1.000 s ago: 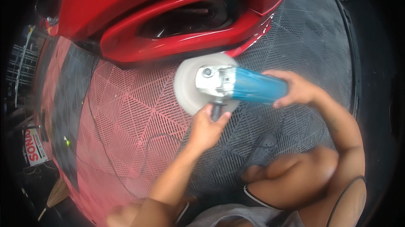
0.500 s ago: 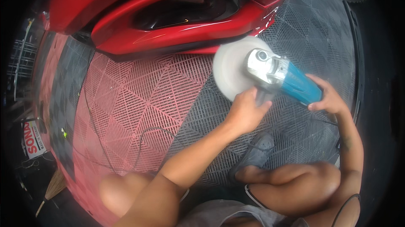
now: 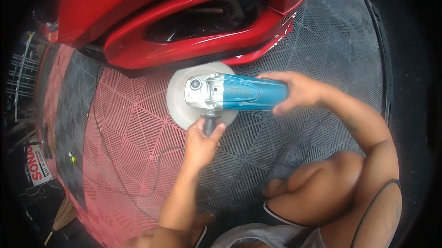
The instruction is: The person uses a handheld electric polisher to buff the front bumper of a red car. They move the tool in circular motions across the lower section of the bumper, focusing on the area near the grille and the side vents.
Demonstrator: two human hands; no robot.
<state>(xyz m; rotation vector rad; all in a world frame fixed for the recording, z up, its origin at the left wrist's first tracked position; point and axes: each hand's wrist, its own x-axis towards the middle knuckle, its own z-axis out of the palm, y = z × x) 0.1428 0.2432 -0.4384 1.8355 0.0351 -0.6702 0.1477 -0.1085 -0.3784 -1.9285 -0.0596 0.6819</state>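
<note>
A teal and silver power polisher lies level across the middle of the view, its silver head toward the left. Under the head sits a wide off-white round pad, whose far edge is by the lower lip of a red car bumper; whether they touch I cannot tell. My left hand is wrapped around the black side handle below the head. The rear of the teal body is gripped by my right hand, thumb on the near side and fingers on the far side.
Pink and grey slotted floor tiles spread beneath. A dark power cord winds over them at the left. At the far left are a wire rack, a printed red and white box and a straw broom.
Both hands have carried the polisher leftward along the lower edge of the bumper and a little nearer me. Its body has swung from slanting to nearly level.
</note>
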